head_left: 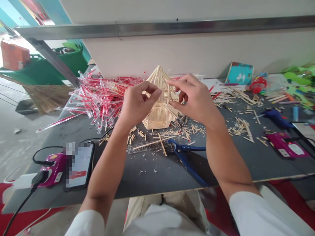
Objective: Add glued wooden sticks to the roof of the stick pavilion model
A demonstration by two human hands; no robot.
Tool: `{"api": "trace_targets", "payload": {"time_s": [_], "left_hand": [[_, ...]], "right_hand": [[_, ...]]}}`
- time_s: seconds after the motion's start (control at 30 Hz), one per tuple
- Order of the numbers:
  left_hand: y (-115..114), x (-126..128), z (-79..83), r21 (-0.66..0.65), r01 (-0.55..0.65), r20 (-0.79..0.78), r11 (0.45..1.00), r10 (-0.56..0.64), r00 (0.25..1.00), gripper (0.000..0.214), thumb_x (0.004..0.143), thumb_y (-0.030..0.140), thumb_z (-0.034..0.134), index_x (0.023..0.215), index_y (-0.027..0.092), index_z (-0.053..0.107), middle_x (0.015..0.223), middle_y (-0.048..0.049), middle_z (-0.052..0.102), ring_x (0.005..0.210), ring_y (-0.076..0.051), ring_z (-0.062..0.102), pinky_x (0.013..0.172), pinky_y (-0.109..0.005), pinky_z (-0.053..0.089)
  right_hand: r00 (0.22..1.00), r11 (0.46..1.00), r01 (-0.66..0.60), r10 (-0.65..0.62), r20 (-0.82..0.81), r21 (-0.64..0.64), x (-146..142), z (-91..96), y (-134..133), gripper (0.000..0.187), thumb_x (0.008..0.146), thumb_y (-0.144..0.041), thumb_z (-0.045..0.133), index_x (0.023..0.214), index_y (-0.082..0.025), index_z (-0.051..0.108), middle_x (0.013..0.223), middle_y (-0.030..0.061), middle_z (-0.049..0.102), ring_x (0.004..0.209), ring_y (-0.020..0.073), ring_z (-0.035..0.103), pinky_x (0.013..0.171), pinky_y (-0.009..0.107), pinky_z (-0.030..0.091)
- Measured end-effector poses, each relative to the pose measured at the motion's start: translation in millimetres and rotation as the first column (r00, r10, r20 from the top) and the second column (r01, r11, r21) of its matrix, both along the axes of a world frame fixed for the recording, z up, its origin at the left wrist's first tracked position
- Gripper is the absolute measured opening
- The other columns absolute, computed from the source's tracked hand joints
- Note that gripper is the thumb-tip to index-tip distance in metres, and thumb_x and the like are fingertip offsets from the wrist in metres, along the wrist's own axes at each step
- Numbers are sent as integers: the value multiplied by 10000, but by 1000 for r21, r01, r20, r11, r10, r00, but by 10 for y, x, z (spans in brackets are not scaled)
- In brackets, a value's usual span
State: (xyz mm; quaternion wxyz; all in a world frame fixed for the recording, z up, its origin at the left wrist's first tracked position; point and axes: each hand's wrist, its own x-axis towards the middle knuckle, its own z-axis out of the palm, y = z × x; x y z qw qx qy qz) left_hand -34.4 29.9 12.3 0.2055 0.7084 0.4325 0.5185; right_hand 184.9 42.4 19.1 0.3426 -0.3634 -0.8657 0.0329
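Observation:
A model of pale wooden sticks (157, 116) stands on the dark tabletop (147, 173), with a hexagonal base and a pointed, pyramid-like roof (158, 78). My left hand (139, 103) is raised at its left side, with the fingertips curled together close to the roof. My right hand (194, 100) hovers at its right side, with fingers and thumb apart around the roof's edge. I cannot tell whether either hand touches the model. Loose stick pieces (183, 129) lie around the base. Blue-handled pliers (184, 157) and a clear ruler (145, 147) lie below it, between my forearms.
A large heap of red-and-white wrapped sticks (100, 98) lies to the left. A magenta device (52, 170) and a phone (78, 165) sit front left. A blue glue gun (277, 118), another magenta device (285, 144) and scattered sticks lie right. A metal rail (157, 28) crosses above.

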Motion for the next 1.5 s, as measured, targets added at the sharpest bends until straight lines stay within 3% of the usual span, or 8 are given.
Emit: {"api": "trace_targets", "payload": {"time_s": [0.23, 0.37, 0.47, 0.63, 1.03, 1.33, 1.5], "left_hand": [[80, -28, -89, 164, -199, -144, 966, 223, 964, 113, 914, 220, 689, 1026, 233, 693, 1017, -33, 697, 724, -126, 611, 737, -317, 526], [151, 8, -178, 186, -289, -126, 939, 314, 941, 339, 881, 374, 760, 1162, 254, 613, 1215, -95, 618, 992, -253, 657, 924, -438, 530], [213, 46, -273, 199, -297, -124, 934, 325, 938, 473, 853, 455, 781, 1225, 257, 565, 1217, -116, 613, 1130, -310, 614, 1014, -490, 486], [253, 124, -371, 199, -342, -120, 918, 369, 921, 486, 845, 483, 787, 1209, 250, 566, 1167, -104, 632, 1139, -317, 594, 1026, -499, 448], [263, 208, -416, 178, -406, -85, 896, 425, 901, 508, 788, 463, 840, 1158, 254, 561, 1160, -93, 654, 1149, -321, 566, 1021, -494, 421], [254, 215, -413, 194, -408, -71, 892, 427, 901, 454, 790, 408, 830, 1138, 256, 580, 1139, -84, 658, 1101, -289, 569, 1000, -477, 428], [264, 197, -398, 187, -404, -79, 895, 424, 902, 471, 757, 376, 849, 1135, 259, 592, 1127, -79, 664, 1082, -284, 573, 990, -477, 435]], "right_hand": [[997, 999, 39, -40, 64, 15, -41, -133, 125, 567, 914, -300, 698, 1464, -280, 563, 1257, 77, 579, 775, 156, 619, 870, 430, 577], [992, 999, 54, -54, 118, 3, -41, -127, 117, 585, 953, -341, 652, 1520, -281, 519, 1332, 108, 566, 917, 220, 651, 926, 463, 557], [987, 998, 65, -62, 146, -15, -37, -128, 118, 612, 974, -383, 616, 1562, -294, 468, 1396, 125, 548, 975, 250, 650, 935, 470, 551], [983, 997, 76, -75, 166, 3, -40, -149, 136, 627, 985, -432, 587, 1578, -280, 449, 1437, 134, 530, 985, 253, 645, 917, 447, 558], [982, 996, 82, -84, 171, 21, -35, -153, 134, 611, 983, -369, 590, 1571, -249, 474, 1425, 119, 542, 1096, 267, 623, 1022, 437, 527], [991, 996, 31, -40, 126, 79, -22, -188, 150, 449, 1004, -302, 545, 1435, -201, 620, 1352, 126, 599, 1044, 250, 634, 923, 416, 550], [999, 999, -14, 12, 35, 46, 1, -204, 184, 416, 977, -303, 609, 1384, -225, 648, 1327, 105, 610, 922, 204, 634, 879, 389, 546]]}}
